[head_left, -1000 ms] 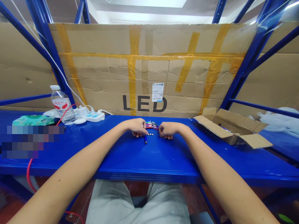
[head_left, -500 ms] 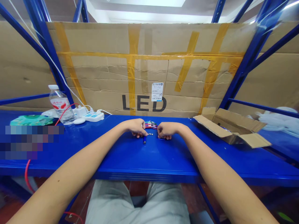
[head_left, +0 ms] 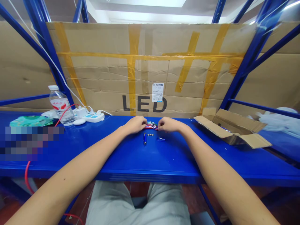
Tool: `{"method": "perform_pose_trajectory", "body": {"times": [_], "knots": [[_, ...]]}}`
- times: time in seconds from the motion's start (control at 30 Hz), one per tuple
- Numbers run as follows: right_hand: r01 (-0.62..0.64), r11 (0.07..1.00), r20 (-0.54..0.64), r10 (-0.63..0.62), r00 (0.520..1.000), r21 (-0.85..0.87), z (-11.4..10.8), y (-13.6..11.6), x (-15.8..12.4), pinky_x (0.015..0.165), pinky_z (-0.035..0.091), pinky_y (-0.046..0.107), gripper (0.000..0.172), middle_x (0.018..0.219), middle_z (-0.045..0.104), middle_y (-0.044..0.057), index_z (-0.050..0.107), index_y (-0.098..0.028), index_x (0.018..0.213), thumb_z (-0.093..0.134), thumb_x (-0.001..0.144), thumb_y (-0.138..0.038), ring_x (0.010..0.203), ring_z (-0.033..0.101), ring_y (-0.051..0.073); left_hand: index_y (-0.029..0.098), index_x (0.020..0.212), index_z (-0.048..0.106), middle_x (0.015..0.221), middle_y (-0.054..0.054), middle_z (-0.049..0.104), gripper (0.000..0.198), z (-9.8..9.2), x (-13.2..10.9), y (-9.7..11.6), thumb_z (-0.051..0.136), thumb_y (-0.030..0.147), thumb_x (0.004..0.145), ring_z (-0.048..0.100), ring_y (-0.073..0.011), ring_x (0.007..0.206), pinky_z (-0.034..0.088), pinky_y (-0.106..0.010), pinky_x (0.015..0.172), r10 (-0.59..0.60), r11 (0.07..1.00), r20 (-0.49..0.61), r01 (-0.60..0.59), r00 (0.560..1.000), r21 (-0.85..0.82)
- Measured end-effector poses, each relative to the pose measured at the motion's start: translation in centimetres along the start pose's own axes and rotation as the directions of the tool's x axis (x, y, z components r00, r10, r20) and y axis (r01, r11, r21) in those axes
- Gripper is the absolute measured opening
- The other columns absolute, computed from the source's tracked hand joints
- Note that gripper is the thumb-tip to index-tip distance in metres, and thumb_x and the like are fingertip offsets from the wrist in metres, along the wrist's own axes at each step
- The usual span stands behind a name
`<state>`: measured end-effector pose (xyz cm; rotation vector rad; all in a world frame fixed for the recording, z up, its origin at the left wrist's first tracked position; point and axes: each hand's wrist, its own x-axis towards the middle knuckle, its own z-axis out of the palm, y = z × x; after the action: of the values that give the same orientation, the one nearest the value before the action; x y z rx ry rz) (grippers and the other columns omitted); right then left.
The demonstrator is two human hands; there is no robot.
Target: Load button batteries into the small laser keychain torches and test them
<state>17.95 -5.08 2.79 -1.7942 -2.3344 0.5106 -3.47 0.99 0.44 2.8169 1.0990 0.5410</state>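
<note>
Several coloured metallic tubes [head_left: 152, 126] lie in a row on the blue table. My left hand [head_left: 137, 125] has its fingers closed at the left end of this row, and my right hand [head_left: 167, 124] pinches at the right end. Nearer to me a dark blue cylinder [head_left: 144, 138] lies lengthwise, with three small silver discs [head_left: 150, 135] to its right. Farther right rests a blue carabiner clip [head_left: 161, 139], untouched by either hand. My fingers partly hide the ends of the row.
An open cardboard box [head_left: 231, 126] stands at the right. On the left are a water bottle [head_left: 62, 106], a white power strip [head_left: 93, 116], a green packet [head_left: 31, 120] and a red cable [head_left: 27, 175]. A large cardboard sheet [head_left: 105, 81] stands behind the table.
Both hands have moved away from me, from beside the blue cylinder and the clip to the ends of the coloured row. The cylinder and the clip now lie fully uncovered.
</note>
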Motion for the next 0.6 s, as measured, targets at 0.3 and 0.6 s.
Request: {"method": "perform_pose_trajectory", "body": {"times": [0.3, 0.6], "knots": [[0.024, 0.996, -0.189, -0.040, 0.981, -0.089, 2.4, 0.3, 2.1, 0.069, 0.041, 0.022, 0.022, 0.094, 0.076, 0.008, 0.076, -0.016, 0.098, 0.060, 0.084, -0.019, 0.085, 0.066, 0.019, 0.021, 0.093, 0.074, 0.094, -0.008, 0.066, 0.021, 1.1, 0.2, 0.5, 0.055, 0.026, 0.088, 0.060, -0.0216, 0.086, 0.040, -0.028, 0.072, 0.125, 0.987, 0.080, -0.133, 0.989, 0.091], [0.037, 0.993, -0.216, -0.060, 0.975, -0.109, 3.3, -0.4, 2.1, 0.067, 0.040, 0.022, 0.018, 0.092, 0.076, 0.009, 0.077, -0.015, 0.087, 0.059, 0.083, -0.013, 0.082, 0.067, 0.019, 0.019, 0.089, 0.072, 0.092, -0.007, 0.071, 0.012, 1.4, 0.7, -0.3, 0.063, 0.025, 0.082, 0.062, -0.0225, 0.086, 0.040, -0.028, 0.070, 0.095, 0.992, 0.075, -0.100, 0.993, 0.072]]}}
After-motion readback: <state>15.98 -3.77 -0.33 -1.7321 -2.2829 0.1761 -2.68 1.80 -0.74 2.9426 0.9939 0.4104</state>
